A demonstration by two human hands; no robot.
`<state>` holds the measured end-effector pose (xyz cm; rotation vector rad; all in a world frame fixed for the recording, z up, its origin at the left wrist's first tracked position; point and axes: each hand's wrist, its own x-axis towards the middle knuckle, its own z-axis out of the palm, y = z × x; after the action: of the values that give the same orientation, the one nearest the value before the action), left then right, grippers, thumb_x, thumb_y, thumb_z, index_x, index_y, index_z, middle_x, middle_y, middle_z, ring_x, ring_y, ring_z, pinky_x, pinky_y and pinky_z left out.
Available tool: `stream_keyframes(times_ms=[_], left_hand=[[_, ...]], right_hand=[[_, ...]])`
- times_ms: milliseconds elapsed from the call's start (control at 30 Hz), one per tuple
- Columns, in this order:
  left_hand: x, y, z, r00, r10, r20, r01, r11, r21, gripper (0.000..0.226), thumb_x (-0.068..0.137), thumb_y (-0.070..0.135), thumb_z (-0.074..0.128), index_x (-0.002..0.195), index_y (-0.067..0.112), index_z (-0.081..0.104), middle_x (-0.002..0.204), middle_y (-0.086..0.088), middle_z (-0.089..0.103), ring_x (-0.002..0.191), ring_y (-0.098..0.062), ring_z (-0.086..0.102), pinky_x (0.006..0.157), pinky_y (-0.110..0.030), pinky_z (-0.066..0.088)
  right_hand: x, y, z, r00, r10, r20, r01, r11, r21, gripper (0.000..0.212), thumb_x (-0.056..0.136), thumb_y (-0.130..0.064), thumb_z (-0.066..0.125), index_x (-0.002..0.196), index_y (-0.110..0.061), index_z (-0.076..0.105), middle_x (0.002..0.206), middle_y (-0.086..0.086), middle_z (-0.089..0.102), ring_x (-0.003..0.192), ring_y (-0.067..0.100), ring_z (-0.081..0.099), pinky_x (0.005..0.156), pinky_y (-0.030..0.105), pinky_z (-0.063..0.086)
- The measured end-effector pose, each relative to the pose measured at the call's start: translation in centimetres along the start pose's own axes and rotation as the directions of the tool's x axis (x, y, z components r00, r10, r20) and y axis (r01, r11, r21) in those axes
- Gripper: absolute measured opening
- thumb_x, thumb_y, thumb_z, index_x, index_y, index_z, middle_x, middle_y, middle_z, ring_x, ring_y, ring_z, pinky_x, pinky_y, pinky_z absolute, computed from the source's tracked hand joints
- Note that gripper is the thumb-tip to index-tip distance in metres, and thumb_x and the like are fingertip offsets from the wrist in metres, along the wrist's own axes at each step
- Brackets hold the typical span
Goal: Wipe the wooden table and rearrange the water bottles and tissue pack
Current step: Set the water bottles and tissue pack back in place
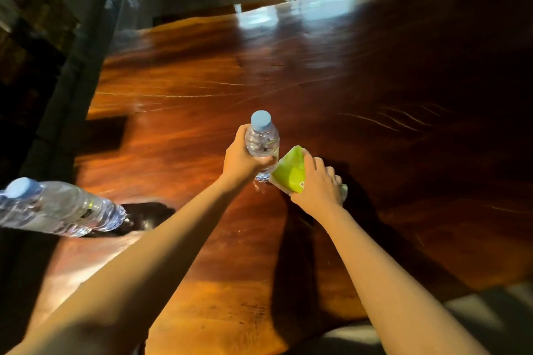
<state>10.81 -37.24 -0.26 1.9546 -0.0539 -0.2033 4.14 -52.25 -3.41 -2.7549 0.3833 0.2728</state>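
**Rearranging step: bottle and tissue pack both in hand, mid-table**

Left hand [242, 163] is wrapped around a small water bottle [262, 143], fingers clenched on its lower body, pale blue cap up, bottle upright. Its base looks to be on or just above the wooden table [178, 101]; can't tell which, the hand covers the contact. Right hand [315, 184] grasps a green tissue pack [290, 171], thumb on the near side and fingers over the top, pack tilted and just beside the bottle, maybe touching it. Something pale shows under the right hand's fingers at the far side, possibly a cloth or wipe, too small to say.

Second, larger bottle [62, 207] stands at the left table edge, well apart from both hands, stretched by lens distortion so it reads as leaning.

Judgement: this is the rearranging part, not wiping; no wiping stroke is evident. Whether wiping is done can't be read off the glossy surface. Next move likely calls for setting the bottle down flat and placing the pack square beside it, releasing each without tipping the bottle.

Hidden or unclear: bottle base, the underside of the pack, right fingertips, label text. Far right of the table is in deep shadow. Left edge crops the large bottle's shoulder.
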Motion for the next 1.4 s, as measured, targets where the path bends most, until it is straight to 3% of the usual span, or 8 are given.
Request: stream_keyframes(times_ms=[267,467,633,700,767,1100,1300,1400], left_hand=[[-4.4,-5.0,-11.3,0.982,-0.079,-0.169,0.08,0.997,0.0,0.061,0.053,0.02,0.076,0.105,0.033,0.049,0.089,0.015,0.064,0.071,0.011,0.06,0.06,-0.002,0.044],[-6.4,-7.9,-17.0,0.95,-0.141,-0.279,0.142,0.99,-0.017,0.06,0.049,0.024,0.075,0.101,0.037,0.049,0.087,0.015,0.065,0.074,0.003,0.062,0.069,-0.012,0.049],[-7.2,-9.7,-19.4,0.946,-0.163,-0.281,0.147,0.986,-0.076,0.064,0.054,0.007,0.077,0.107,0.028,0.048,0.091,0.012,0.063,0.081,-0.007,0.062,0.068,-0.01,0.05],[-7.3,-10.2,-19.8,0.951,-0.167,-0.261,0.146,0.985,-0.095,0.066,0.058,0.0,0.078,0.11,0.025,0.047,0.096,0.006,0.064,0.087,-0.013,0.063,0.075,-0.017,0.051],[-7.4,-10.4,-20.1,0.957,-0.165,-0.237,0.142,0.984,-0.11,0.067,0.058,0.002,0.079,0.112,0.022,0.046,0.101,-0.002,0.063,0.092,-0.018,0.062,0.084,-0.027,0.051],[-7.8,-9.8,-21.3,0.973,-0.181,-0.142,0.167,0.981,-0.1,0.071,0.058,0.018,0.074,0.123,0.017,0.043,0.113,-0.01,0.063,0.105,-0.025,0.063,0.095,-0.044,0.05],[-8.1,-10.9,-21.8,0.984,-0.165,-0.06,0.158,0.981,-0.11,0.082,0.071,0.006,0.078,0.137,0.018,0.033,0.131,-0.005,0.055,0.119,-0.021,0.055,0.105,-0.041,0.043],[-10.4,-12.0,-23.1,0.975,-0.224,0.009,0.224,0.969,-0.109,0.083,0.079,0.013,0.073,0.146,0.018,0.024,0.145,-0.002,0.044,0.135,-0.016,0.04,0.11,-0.032,0.033]], right_hand=[[-0.5,-9.9,3.3,0.943,-0.317,0.099,0.323,0.945,-0.053,0.088,0.069,-0.03,0.073,0.142,-0.02,0.025,0.13,0.002,0.044,0.117,0.031,0.046,0.099,0.043,0.037],[-0.5,-15.3,5.5,0.865,-0.473,0.166,0.487,0.872,-0.052,0.097,0.07,-0.027,0.072,0.147,-0.026,0.014,0.133,0.0,0.042,0.119,0.031,0.044,0.101,0.045,0.035],[-0.3,-17.6,6.9,0.843,-0.48,0.242,0.513,0.853,-0.096,0.107,0.069,-0.028,0.075,0.15,-0.027,0.005,0.141,0.0,0.038,0.125,0.032,0.041,0.106,0.047,0.031],[-0.2,-17.9,7.3,0.841,-0.468,0.271,0.517,0.843,-0.148,0.108,0.07,-0.029,0.076,0.15,-0.027,0.004,0.142,0.0,0.037,0.127,0.032,0.041,0.108,0.048,0.029],[0.0,-18.2,7.6,0.851,-0.443,0.282,0.505,0.838,-0.208,0.108,0.071,-0.029,0.076,0.151,-0.026,0.003,0.143,0.001,0.036,0.128,0.032,0.04,0.11,0.049,0.027],[0.6,-18.5,8.5,0.873,-0.35,0.338,0.437,0.87,-0.227,0.107,0.072,-0.027,0.075,0.151,-0.027,0.004,0.147,0.003,0.032,0.136,0.031,0.033,0.115,0.057,0.017],[0.0,-19.0,7.6,0.873,-0.307,0.378,0.421,0.867,-0.269,0.113,0.073,-0.034,0.076,0.151,-0.028,-0.006,0.159,0.007,0.012,0.147,0.035,0.009,0.114,0.062,0.005],[-3.1,-20.0,7.1,0.897,-0.395,0.197,0.439,0.847,-0.3,0.105,0.076,-0.042,0.07,0.151,-0.024,-0.002,0.161,0.009,0.005,0.148,0.033,0.003,0.116,0.059,0.004]])
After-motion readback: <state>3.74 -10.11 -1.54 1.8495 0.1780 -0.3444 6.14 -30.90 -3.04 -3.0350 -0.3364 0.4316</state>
